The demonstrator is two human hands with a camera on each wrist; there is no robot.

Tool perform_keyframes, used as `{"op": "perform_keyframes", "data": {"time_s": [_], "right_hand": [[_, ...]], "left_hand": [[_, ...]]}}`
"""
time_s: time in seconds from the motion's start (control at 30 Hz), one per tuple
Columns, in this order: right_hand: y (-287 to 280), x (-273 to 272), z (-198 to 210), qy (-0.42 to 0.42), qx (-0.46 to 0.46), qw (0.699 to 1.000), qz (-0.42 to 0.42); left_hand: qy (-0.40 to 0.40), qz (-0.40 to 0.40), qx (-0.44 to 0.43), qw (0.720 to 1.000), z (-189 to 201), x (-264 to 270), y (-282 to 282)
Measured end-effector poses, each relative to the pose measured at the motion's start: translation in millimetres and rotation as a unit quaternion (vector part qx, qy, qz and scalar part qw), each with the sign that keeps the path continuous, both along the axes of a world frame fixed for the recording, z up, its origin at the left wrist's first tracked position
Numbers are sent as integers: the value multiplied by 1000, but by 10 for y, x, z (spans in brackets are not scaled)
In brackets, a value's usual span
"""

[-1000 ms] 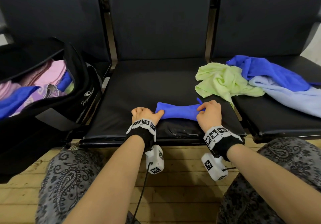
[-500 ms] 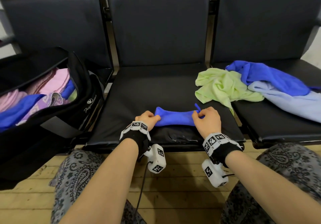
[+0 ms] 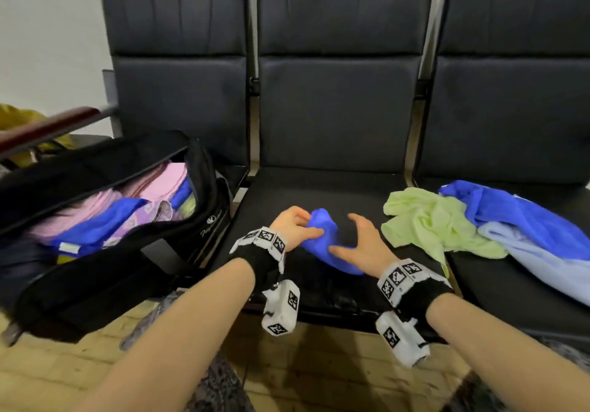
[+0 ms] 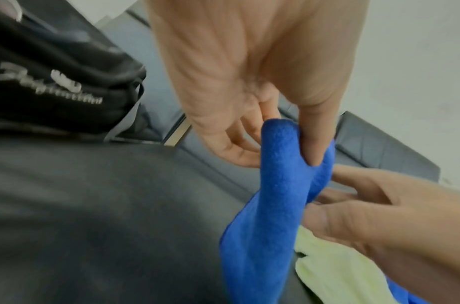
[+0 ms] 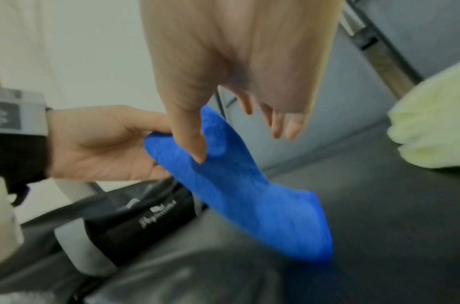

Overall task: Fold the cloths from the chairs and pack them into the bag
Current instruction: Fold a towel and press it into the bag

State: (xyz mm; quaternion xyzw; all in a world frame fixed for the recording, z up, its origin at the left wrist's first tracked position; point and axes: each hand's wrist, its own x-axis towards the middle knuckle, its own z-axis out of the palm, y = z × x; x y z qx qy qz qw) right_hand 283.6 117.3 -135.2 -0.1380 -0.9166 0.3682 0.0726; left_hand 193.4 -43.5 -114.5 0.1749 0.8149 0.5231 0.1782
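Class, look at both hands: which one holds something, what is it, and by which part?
The left hand pinches the folded blue fleece cloth at its upper end. The right hand is spread open, only its thumb touching the cloth.

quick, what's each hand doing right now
Left hand: pinching the folded blue cloth, lifting its end.
Right hand: open, thumb touching the cloth.

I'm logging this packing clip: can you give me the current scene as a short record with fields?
held item: folded blue cloth, lifted over the middle seat
left hand: grips the cloth's upper end
right hand: fingers spread, thumb touching the cloth
bag: open on the left, pink and blue cloths inside
unfolded pile: green cloth, blue towel, pale blue cloth
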Motion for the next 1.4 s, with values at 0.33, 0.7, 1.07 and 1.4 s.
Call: {"op": "perform_keyframes", "data": {"time_s": [0.33, 0.7, 1.07, 1.4], "right_hand": [[-818, -564, 1131, 25, -52, 970, 237], [-1946, -1462, 1407, 107, -266, 940, 185], [-2522, -2855, 1300, 95, -127, 982, 100], [-2804, -3656, 869, -36, -101, 991, 81]], "left_hand": [[145, -27, 53, 988, 967, 90, -922], [-38, 106, -95, 989, 820, -375, -2260], [0, 278, -90, 956, 943, -1560, -2956], [18, 200, -201, 959, 190, -2339, -2856]]}}
